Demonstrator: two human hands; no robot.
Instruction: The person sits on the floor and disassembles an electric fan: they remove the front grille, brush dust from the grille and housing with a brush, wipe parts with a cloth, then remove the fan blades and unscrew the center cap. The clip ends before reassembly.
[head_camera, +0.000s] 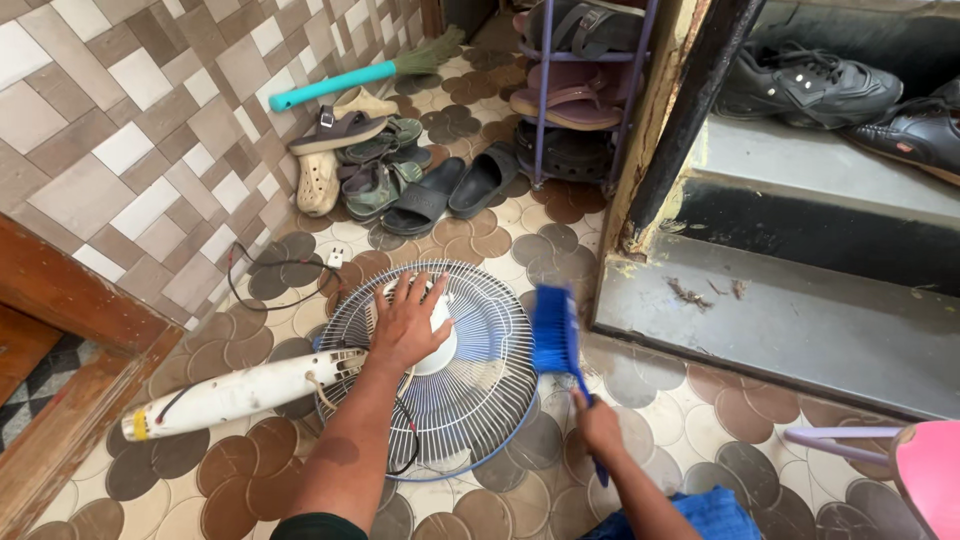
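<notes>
My left hand (408, 325) presses flat, fingers spread, on the white fan (440, 375) lying on the tiled floor (700, 420); my right hand (598, 425) grips the blue brush (555, 330) at the grille's edge.

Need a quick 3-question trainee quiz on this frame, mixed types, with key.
1. True or false: the left hand rests flat on the fan grille.
2. What does the right hand hold? A) blue brush B) teal-handled broom C) black sandal
3. Fill in: the fan lies on the tiled ____.

Key: 1 true; 2 A; 3 floor.
</notes>
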